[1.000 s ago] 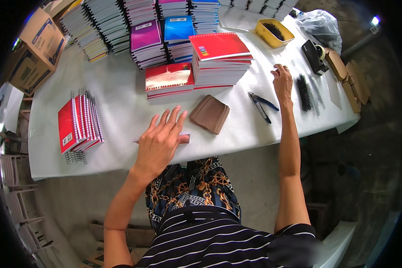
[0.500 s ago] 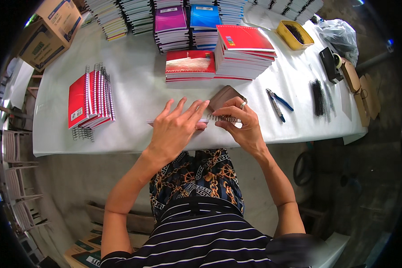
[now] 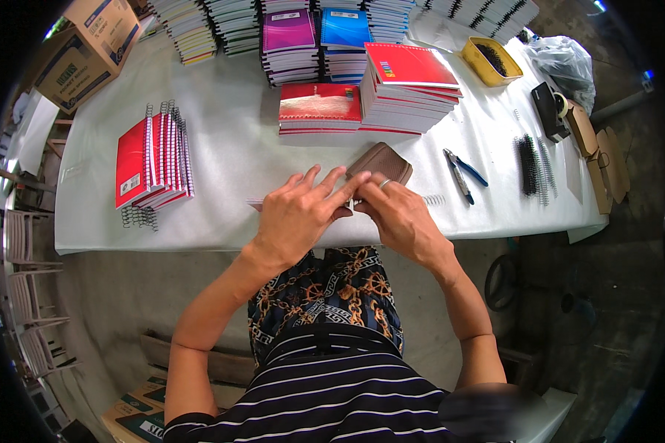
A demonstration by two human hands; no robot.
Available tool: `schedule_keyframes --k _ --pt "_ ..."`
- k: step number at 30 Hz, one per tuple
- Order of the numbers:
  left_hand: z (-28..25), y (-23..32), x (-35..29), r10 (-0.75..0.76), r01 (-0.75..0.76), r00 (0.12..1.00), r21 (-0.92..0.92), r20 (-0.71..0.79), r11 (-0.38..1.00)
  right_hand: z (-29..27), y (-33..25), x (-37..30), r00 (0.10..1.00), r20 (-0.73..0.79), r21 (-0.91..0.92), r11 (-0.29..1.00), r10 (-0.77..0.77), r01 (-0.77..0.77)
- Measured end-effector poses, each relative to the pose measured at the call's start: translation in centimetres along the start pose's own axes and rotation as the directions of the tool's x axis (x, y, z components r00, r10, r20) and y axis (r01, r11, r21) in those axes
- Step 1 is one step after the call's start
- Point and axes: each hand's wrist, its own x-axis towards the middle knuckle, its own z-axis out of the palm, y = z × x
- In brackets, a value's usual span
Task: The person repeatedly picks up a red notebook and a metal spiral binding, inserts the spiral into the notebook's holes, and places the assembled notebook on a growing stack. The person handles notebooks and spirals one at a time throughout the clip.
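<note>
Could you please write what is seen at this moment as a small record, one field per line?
Left hand: over a thin flat item, mostly hidden; grip unclear
Right hand: fingers pinched around a wire coil, its end showing past the hand
Beyond hands: brown pad, partly covered
Right side: blue-handled pliers, loose coils
Left side: red notebooks with coils
Far side: red notebook stack, yellow tub
Surface: white-covered table
</note>
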Motion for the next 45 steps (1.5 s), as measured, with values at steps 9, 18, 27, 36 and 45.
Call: schedule_keyframes --k 9,18,27,36,45 --pt "-0.7 -0.6 -0.2 0.020 -0.021 0.996 0.004 0.085 1.000 -1.5 7.2 1.5 0.998 -0.025 -0.152 0.987 -0.061 0.057" --pt "-1.9 -1.7 -0.7 -0.085 0.088 0.995 -0.060 0.046 0.994 -4.4 6.7 5.7 0.839 0.510 0.469 0.879 -0.190 -0.086" --pt "-1.2 -2.5 -0.6 -0.167 0.171 0.977 -0.019 0.132 0.985 -3.2 8.1 6.9 0.829 0.254 0.827 0.557 -0.499 0.082" --pt "-1.4 -3.6 -0.5 -0.193 0.195 0.975 -0.016 0.106 0.981 -2.9 7.0 7.9 0.866 0.335 0.696 0.717 -0.370 0.037" --pt "-2.2 -4.2 -0.5 -0.281 0.289 0.947 -0.028 0.154 0.957 -1.2 7.3 9.1 0.888 0.310 0.805 0.590 -0.338 -0.056"
